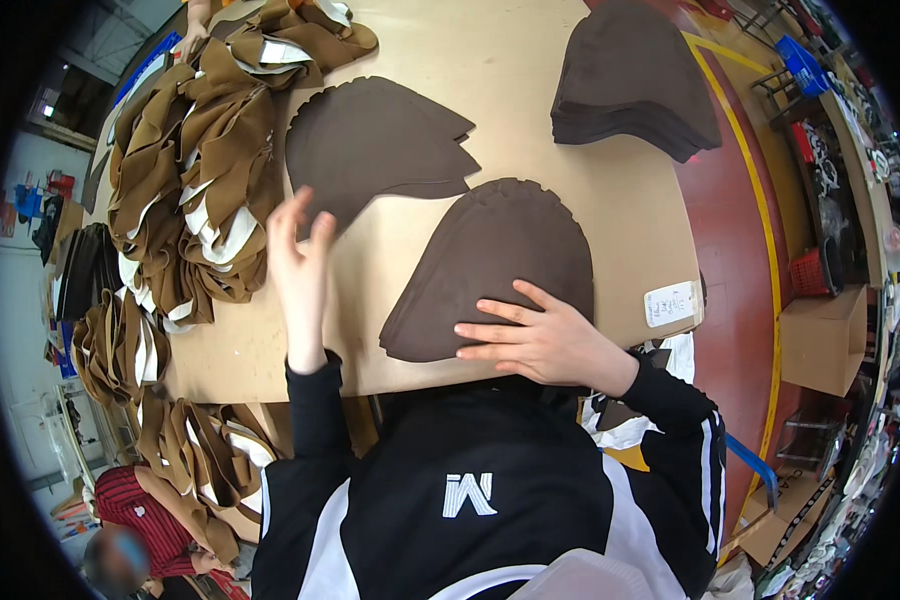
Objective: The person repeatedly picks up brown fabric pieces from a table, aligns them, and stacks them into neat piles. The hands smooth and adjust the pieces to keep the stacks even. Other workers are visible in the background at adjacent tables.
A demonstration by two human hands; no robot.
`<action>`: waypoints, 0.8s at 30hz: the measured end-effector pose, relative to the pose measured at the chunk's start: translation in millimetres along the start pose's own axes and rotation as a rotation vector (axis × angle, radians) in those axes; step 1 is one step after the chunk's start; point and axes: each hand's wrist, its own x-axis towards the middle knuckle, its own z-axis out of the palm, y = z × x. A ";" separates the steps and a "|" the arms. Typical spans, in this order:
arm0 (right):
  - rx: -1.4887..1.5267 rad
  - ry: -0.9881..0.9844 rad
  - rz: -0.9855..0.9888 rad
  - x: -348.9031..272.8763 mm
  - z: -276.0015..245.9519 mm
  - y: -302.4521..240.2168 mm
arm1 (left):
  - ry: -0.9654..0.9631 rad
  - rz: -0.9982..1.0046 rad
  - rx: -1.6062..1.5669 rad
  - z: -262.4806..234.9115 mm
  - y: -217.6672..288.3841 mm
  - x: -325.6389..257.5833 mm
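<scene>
A neat stack of dark brown, rounded fabric pieces [495,255] with small notches along the far edge lies in front of me. Flat on its lower right part rests my right hand [540,335], fingers spread. My left hand [300,250] is raised at the left, fingers apart and slightly blurred, with nothing in it. Just beyond it lies a looser, fanned pile of similar dark brown pieces [375,145]; whether the fingertips touch it I cannot tell. Another tidy dark brown stack [630,75] sits at the far right.
Heaped lighter brown strips [200,180] with white parts cover the left of the tan table [630,240]. A white label [670,304] lies near its right edge. Another person's hand [195,35] shows at the far left; a person in a striped shirt [145,510] is lower left. A cardboard box [820,335] stands right.
</scene>
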 end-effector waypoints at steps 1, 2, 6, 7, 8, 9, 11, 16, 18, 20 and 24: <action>-0.060 -0.005 0.040 3.7 -3.5 10.2 | -0.148 -0.041 -0.111 0.4 12.0 -10.1; -0.108 -0.014 0.077 6.5 -7.3 21.4 | -0.290 -0.051 -0.060 -0.1 29.1 -28.2; -0.121 0.019 0.253 14.1 -21.5 74.8 | -0.558 -0.133 -0.127 21.5 39.0 -84.5; -0.149 0.030 0.302 13.9 -23.0 87.0 | -0.545 -0.150 -0.144 24.9 36.6 -86.5; -0.227 0.046 0.341 14.1 -24.0 100.4 | -0.531 -0.168 -0.157 26.0 34.8 -87.0; -0.308 0.062 0.378 14.4 -26.9 111.8 | -0.524 -0.191 -0.172 26.4 35.3 -85.0; -0.444 0.098 0.419 17.5 -32.6 113.2 | -0.504 -0.239 -0.201 28.4 35.0 -74.9; -0.242 0.080 0.155 18.5 -35.9 57.4 | -0.453 -0.195 -0.159 33.7 34.8 -55.0; -0.137 0.039 0.069 5.6 -18.5 41.0 | -0.439 -0.177 -0.183 37.8 38.2 -47.8; -0.130 0.035 0.167 -5.8 -12.5 52.1 | -0.371 -0.155 -0.225 35.6 34.6 -45.6; -0.370 0.098 0.557 -28.4 -37.4 86.2 | -0.258 -0.080 -0.440 35.1 31.7 -27.5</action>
